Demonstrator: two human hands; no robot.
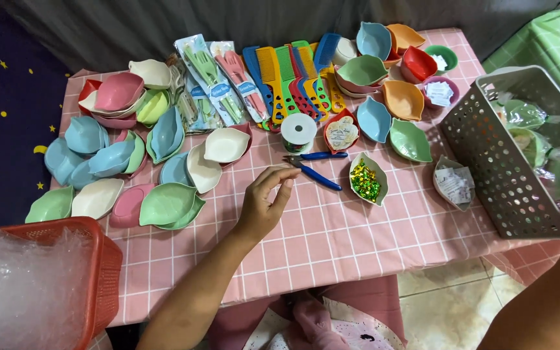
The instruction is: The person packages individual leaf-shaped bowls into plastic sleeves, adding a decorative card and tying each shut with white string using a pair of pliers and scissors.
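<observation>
We are holding our left hand over the pink checked bench, thumb and forefinger pinched narrow, the tips nearly touching; whether anything tiny is sitting between them, we cannot tell. The blue-handled pliers are lying just beyond those fingertips, up and slightly to the right of them, close but apart. Their long axis is running across us: the dark nose is pointing left, toward the fingertips, and the two handles are splaying away to the right, one nearly level, the other slanting down toward the leaf dish of green sequins. The white spool is standing just behind the pliers.

Our right arm is coming in at the lower right edge, and its hand is reaching up by the grey perforated basket, blurred and mostly out of sight, so we cannot tell its grip. The left hand is clearly nearer the pliers; the right is well apart from them.
</observation>
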